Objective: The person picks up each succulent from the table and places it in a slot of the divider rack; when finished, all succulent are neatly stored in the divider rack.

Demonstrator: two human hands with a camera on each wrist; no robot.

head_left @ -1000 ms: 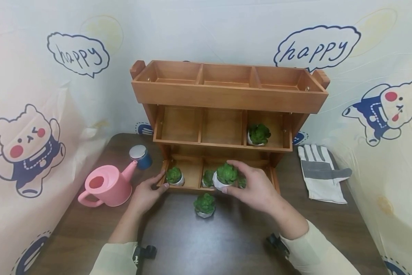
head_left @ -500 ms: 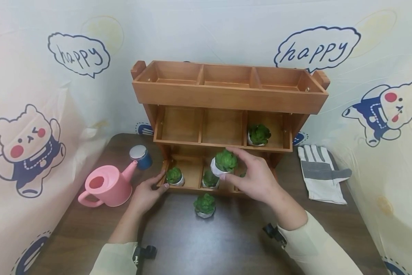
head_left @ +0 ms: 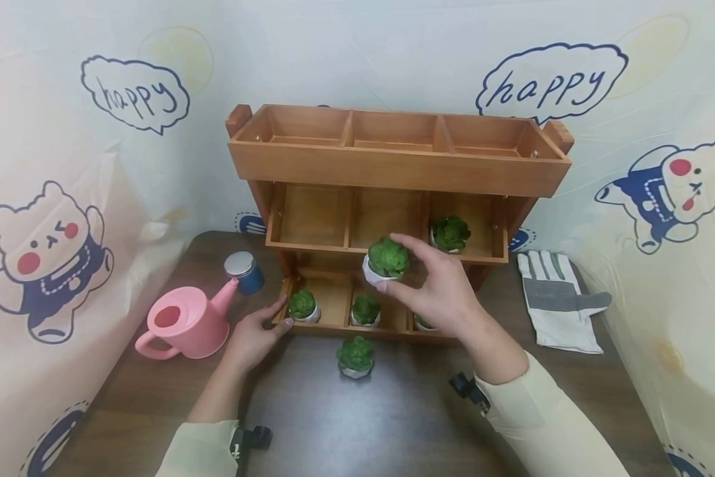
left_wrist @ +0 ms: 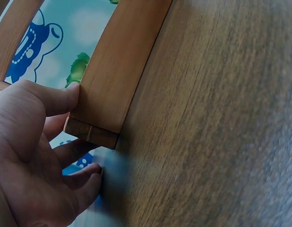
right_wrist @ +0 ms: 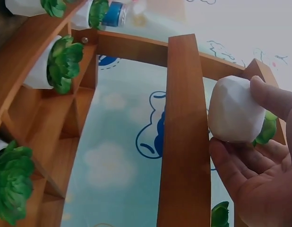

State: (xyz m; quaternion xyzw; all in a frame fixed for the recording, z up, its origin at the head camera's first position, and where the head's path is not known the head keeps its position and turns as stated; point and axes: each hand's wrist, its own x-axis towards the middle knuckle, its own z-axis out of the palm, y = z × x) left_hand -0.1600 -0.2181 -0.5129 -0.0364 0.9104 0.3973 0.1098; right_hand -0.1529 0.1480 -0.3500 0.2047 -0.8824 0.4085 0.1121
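since a second ago the right hand [head_left: 437, 291] has lifted a potted succulent [head_left: 385, 260] from the bottom tier to the middle shelf's [head_left: 387, 250] front edge, pinching it. left hand [head_left: 252, 338], spread, steadies the rack. one pot [head_left: 354, 356] waits on the bench [head_left: 357, 424].

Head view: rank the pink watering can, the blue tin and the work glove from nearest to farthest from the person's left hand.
1. Pink watering can, just left of the left hand.
2. Blue tin, behind the can's spout.
3. Work glove, far right on the table.
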